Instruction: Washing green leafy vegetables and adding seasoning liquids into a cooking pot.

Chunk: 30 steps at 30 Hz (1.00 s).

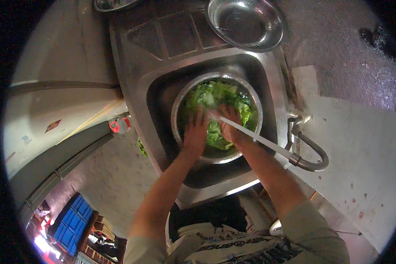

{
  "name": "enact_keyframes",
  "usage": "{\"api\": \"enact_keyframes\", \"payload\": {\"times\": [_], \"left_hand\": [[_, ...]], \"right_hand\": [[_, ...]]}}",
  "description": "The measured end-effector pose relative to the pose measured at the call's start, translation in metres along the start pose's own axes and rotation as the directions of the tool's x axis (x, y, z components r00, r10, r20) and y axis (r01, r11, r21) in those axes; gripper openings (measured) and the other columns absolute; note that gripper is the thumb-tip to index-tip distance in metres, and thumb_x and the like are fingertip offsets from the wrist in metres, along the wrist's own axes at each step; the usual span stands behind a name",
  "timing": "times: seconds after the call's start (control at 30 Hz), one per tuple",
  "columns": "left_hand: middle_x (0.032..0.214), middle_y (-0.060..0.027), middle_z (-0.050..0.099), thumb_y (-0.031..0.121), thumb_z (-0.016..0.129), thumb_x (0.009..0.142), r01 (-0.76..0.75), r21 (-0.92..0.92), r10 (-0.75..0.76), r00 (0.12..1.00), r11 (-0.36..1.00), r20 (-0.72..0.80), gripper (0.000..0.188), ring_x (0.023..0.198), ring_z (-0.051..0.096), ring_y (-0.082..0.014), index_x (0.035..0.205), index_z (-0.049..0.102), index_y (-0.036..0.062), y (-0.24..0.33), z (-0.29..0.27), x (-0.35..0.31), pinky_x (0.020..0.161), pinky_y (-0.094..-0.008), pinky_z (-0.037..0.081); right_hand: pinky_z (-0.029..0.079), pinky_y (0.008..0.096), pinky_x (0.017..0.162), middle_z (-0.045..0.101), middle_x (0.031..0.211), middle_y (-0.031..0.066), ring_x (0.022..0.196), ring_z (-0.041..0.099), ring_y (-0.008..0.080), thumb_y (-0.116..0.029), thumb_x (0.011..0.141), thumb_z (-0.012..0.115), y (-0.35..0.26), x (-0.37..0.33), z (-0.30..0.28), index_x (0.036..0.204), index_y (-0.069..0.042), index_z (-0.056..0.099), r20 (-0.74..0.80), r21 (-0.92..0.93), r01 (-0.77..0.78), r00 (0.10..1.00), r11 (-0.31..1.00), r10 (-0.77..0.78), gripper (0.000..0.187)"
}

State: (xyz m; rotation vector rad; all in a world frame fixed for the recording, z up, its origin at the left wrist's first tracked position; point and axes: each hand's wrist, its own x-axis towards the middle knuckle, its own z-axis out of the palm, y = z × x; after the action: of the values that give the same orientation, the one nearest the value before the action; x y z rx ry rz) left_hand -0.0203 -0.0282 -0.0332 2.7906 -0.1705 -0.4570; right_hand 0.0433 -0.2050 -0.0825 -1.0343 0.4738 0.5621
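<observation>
Leafy green lettuce [215,132] fills a round metal bowl [177,134] that stands in the sink basin [160,94]. My left hand [196,132] presses down on the leaves at the bowl's left, its fingers stretched out and apart. On the right, my right hand [232,127] lies on the lettuce with its fingers extended too, some of them partly hidden among wet leaves. A stream of water [255,136] runs from the curved faucet [314,165] and lands between my hands. Neither hand grips anything that I can see.
A shiny metal basin [246,24] sits at the sink's far right, beside the ribbed drainboard [176,33]. Another metal vessel [114,4] shows at the top edge. A red-capped container [119,126] stands left of the sink. On the right is a pale wall [356,145].
</observation>
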Motion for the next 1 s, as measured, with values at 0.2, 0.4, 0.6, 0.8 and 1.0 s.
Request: {"api": "enact_keyframes", "payload": {"times": [0.2,0.4,0.6,0.8,1.0], "left_hand": [[0.166,-0.0201,0.011,0.010,0.071,0.077,0.056,0.009,-0.057,0.995,0.998,0.088,0.096,0.150,0.014,-0.0469,0.159,0.022,0.0122,0.004,-0.054,-0.015,0.119,-0.0589,0.022],[0.164,-0.0245,0.014,0.013,0.068,0.079,0.025,-0.112,-0.011,0.992,0.993,0.123,0.091,0.149,0.017,-0.0503,0.158,0.022,0.0081,0.009,-0.033,-0.020,0.119,-0.0601,0.024],[0.164,-0.0246,0.016,0.022,0.066,0.082,0.058,-0.119,-0.039,0.987,0.991,0.153,0.086,0.151,0.013,-0.0467,0.157,0.027,0.0068,0.021,-0.042,-0.015,0.120,-0.0611,0.016],[0.163,-0.0248,0.017,0.019,0.060,0.084,-0.038,-0.072,0.046,0.992,0.997,0.114,0.079,0.150,0.016,-0.0462,0.156,0.028,0.0044,0.020,-0.041,-0.033,0.121,-0.0614,0.013],[0.153,-0.0213,0.041,0.019,0.060,0.086,-0.092,-0.057,0.084,0.988,0.994,-0.128,0.057,0.142,0.036,-0.0423,0.139,0.051,0.0028,0.024,-0.025,-0.027,0.119,-0.0579,0.023]], "right_hand": [[0.045,0.0369,0.097,0.055,0.138,0.0125,0.122,0.053,0.0265,-0.036,0.101,0.053,-0.053,-0.028,0.037,0.140,-0.010,0.046,0.355,-0.854,0.434,0.889,0.286,-0.290,0.047],[0.031,0.0590,0.115,0.019,0.162,0.0244,0.149,0.015,0.0504,-0.026,0.082,0.071,-0.029,-0.078,0.045,0.152,-0.008,0.038,0.371,-0.804,0.251,0.920,-0.538,-0.125,0.080],[0.037,0.0527,0.113,0.039,0.150,0.0220,0.139,0.037,0.0445,-0.019,0.078,0.072,-0.036,-0.069,0.044,0.142,-0.009,0.051,0.390,-0.847,0.301,0.912,-0.439,-0.129,0.068],[0.050,0.0422,0.097,0.061,0.120,0.0175,0.112,0.059,0.0322,-0.016,0.085,0.073,-0.068,-0.064,0.061,0.120,-0.001,0.062,0.018,-0.849,0.037,0.999,0.527,-0.041,0.039],[0.054,0.0296,0.082,0.070,0.105,0.0113,0.093,0.067,0.0189,-0.001,0.091,0.064,-0.091,-0.065,0.084,0.118,0.006,0.064,-0.082,-0.216,-0.065,0.995,0.974,0.048,0.028]]}}
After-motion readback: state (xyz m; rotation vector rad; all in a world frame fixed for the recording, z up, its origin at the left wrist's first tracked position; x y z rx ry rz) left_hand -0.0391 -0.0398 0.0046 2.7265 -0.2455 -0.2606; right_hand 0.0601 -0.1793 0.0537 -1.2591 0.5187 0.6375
